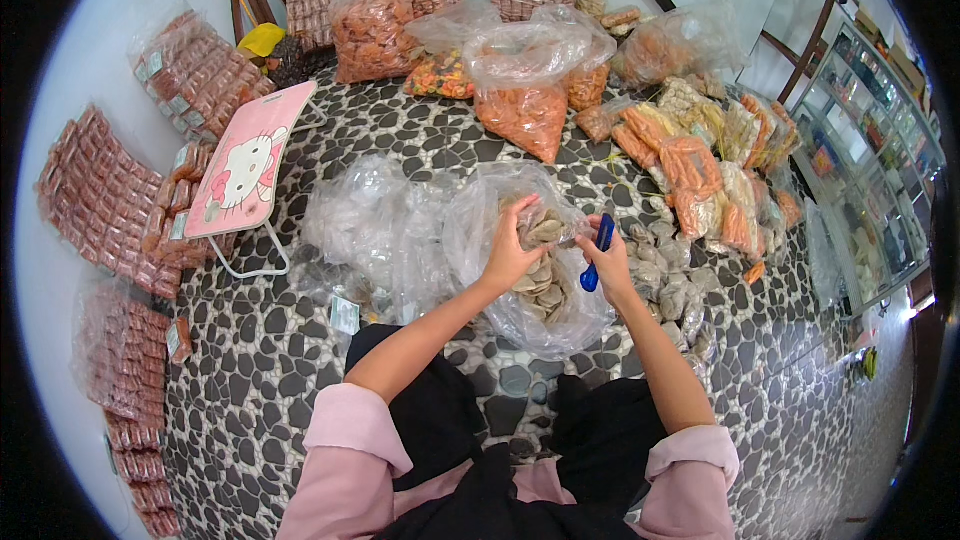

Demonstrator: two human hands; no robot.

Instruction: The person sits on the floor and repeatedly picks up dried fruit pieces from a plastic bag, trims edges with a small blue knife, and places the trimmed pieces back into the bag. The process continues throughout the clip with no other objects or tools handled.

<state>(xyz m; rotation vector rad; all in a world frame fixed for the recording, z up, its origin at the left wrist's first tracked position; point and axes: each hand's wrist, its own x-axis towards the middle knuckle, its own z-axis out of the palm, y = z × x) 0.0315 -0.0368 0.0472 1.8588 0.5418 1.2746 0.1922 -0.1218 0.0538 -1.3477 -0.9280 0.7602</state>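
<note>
A large clear plastic bag (551, 334) of thin greyish-beige crackers (541, 292) lies open on the floor between my knees. Above it, my left hand (510, 244) cups a small clear plastic bag (551, 229) with several of these crackers inside. My right hand (607, 259) pinches the right edge of the small bag and also holds a blue stapler-like tool (598, 255) against the palm. Filled small bags (675, 285) are heaped to the right of the large bag. Crumpled clear plastic bags (375, 217) lie to its left.
A pink folding table (247, 157) stands at the left, near stacks of packed snacks (105, 195). Big bags of orange snacks (521, 116) stand ahead. More packed snacks (690, 172) lie at the right, before a glass display cabinet (862, 165).
</note>
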